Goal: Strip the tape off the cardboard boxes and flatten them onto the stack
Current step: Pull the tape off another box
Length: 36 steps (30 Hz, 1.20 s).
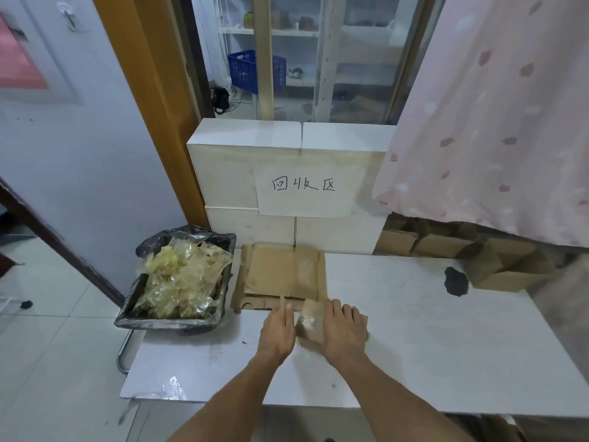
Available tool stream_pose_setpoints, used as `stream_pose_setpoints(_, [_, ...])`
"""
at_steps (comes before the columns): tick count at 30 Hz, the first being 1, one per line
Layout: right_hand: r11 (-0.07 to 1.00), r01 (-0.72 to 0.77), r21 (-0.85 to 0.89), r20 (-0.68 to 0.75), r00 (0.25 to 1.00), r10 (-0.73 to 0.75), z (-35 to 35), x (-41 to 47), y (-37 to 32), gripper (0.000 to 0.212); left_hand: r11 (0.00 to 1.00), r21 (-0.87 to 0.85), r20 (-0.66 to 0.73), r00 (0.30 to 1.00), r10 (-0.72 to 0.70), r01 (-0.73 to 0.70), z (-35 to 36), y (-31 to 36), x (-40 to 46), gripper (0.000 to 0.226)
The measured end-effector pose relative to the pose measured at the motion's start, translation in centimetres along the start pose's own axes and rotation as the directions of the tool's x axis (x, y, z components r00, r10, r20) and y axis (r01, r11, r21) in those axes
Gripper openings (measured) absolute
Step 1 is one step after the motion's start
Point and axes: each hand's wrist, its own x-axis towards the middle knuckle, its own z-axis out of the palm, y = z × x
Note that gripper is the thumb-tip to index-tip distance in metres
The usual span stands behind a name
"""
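Observation:
A small brown cardboard box (309, 323) with shiny clear tape on top sits on the white table (414, 330), between my two hands. My left hand (278, 333) is at its left side, fingers pinching a thin strip of tape (282, 302) that rises from the box. My right hand (342, 330) lies flat over the box's right part, pressing it down. Just behind, a stack of flattened cardboard (280, 275) lies against the white blocks.
A black-lined bin (178, 282) full of crumpled tape stands left of the stack. White blocks (287, 173) with a handwritten sign rise behind. Unflattened boxes (503, 266) sit at the far right under a pink curtain (497, 122). A dark patch (456, 281) marks the table.

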Motion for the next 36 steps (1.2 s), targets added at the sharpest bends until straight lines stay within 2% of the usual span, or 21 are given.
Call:
stream_pose_setpoints(4, [0.999,-0.010,-0.034,-0.020,1.000,0.010,0.1,1.5,4.1,0.080,0.997,-0.018,-0.031,0.996,-0.078,0.078,0.8,1.4,1.2,0.048])
stream_pose_setpoints(7, [0.997,0.028,-0.069,0.020,0.999,-0.027,-0.2,2.2,5.7,0.085,0.993,-0.037,-0.035,0.993,-0.115,0.114,2.3,2.1,1.5,0.046])
stream_pose_setpoints(10, [0.996,0.045,-0.080,0.074,0.996,-0.039,-0.4,2.9,6.5,0.087,0.982,-0.069,-0.119,0.976,-0.181,0.173,3.2,2.7,1.8,0.042])
stream_pose_setpoints(14, [0.996,0.046,-0.071,0.095,0.995,-0.039,-0.1,3.7,8.5,0.086,0.978,0.028,-0.201,0.960,-0.197,0.206,2.9,2.4,2.7,0.052])
stream_pose_setpoints(16, [0.997,0.061,-0.050,0.094,0.994,-0.056,0.0,4.1,8.6,0.087,0.976,0.017,-0.233,0.950,-0.209,0.219,3.0,2.3,2.9,0.050])
stream_pose_setpoints(21, [0.995,0.097,-0.037,0.082,0.992,-0.093,0.6,5.4,8.7,0.089,0.947,-0.038,-0.375,0.873,-0.311,0.320,4.2,2.9,2.9,0.049])
stream_pose_setpoints(26, [0.988,0.130,-0.078,0.090,0.988,-0.123,0.5,5.9,9.1,0.090,0.894,-0.031,-0.410,0.810,-0.420,0.448,5.1,3.0,2.8,0.048])
stream_pose_setpoints(36, [0.987,0.108,-0.116,0.098,0.990,-0.097,0.6,6.3,10.0,0.092,0.826,0.004,-0.394,0.760,-0.518,0.564,6.1,2.9,3.3,0.047])
